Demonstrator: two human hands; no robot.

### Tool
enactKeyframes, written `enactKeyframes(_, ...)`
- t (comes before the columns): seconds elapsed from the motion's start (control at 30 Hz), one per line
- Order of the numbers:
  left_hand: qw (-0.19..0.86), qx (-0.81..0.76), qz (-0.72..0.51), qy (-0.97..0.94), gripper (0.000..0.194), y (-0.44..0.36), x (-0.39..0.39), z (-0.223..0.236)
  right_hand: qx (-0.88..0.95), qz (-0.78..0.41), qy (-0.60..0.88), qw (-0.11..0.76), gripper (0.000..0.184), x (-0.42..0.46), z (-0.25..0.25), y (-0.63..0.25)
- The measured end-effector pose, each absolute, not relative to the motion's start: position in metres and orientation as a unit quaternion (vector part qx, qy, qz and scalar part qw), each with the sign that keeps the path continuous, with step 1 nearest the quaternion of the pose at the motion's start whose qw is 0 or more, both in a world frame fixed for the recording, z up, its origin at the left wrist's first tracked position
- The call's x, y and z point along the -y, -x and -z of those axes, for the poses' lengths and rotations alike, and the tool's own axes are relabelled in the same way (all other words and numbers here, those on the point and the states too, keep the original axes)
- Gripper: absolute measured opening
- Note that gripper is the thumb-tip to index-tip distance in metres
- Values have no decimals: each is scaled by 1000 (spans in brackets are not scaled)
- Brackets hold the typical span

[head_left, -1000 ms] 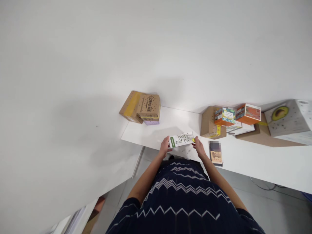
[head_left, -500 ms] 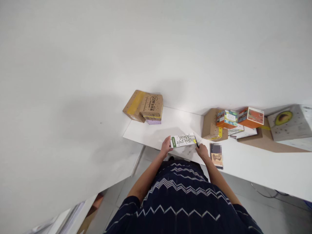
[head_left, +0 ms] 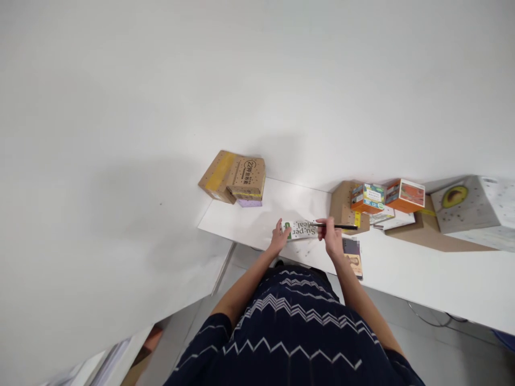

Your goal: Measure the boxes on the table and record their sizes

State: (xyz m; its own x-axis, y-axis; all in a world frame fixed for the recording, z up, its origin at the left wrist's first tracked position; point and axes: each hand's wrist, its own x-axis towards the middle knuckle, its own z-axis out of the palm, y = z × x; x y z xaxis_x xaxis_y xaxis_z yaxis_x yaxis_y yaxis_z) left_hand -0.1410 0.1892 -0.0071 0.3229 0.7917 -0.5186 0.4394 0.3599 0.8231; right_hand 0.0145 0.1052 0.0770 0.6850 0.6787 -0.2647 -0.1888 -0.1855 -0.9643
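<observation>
A narrow white carton (head_left: 303, 230) printed "Super Meal" lies in front of me, over the white table. My left hand (head_left: 279, 236) grips its left end, with the thumb on the printed face near a green label. Beside the carton's right end, my right hand (head_left: 330, 236) is closed around a slim black-handled tool (head_left: 346, 227). Its thin tip points left across the print, and the handle sticks out to the right. Whether the tip touches the carton, I cannot tell, and the tool's exact kind is unclear.
Brown cartons with yellow tape (head_left: 246, 177) stand at the table's (head_left: 295, 201) back left. To the right are a brown box (head_left: 341, 206), orange boxes (head_left: 405, 195) and a large avocado-printed box (head_left: 454, 206). A phone-like dark object (head_left: 353, 260) lies near my right wrist. White walls rise behind and left.
My right hand has turned and risen slightly, and the black-handled tool now lies level across the carton's right part. My left thumb has moved onto the carton's face.
</observation>
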Motion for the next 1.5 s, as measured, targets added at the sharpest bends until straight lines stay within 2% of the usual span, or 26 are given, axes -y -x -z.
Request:
enactKeyframes(0.17,574,-552,-166,-581,64,138,-189,15,347,-344,686,539,34,-131,-56,9)
enactKeyframes(0.33,551,-540,-194,-606,61,137,-188,20,416,-256,719,493,19,-139,-30,12)
enactKeyframes(0.57,540,-529,-203,-622,59,139,-186,24,468,-208,727,458,19,-137,-21,12)
enactKeyframes(0.97,549,-531,-208,-611,57,138,-184,18,471,-217,735,438,21,-137,-25,13)
enactKeyframes(1.2,545,-532,-203,-616,55,138,-184,13,445,-246,723,468,18,-137,-29,14)
enactKeyframes(1.37,553,-529,-198,-613,54,139,-183,11,292,-344,667,593,18,-121,-33,10)
enactKeyframes(1.5,561,-520,-196,-614,56,141,-183,10,129,-359,628,678,18,-86,-22,-9)
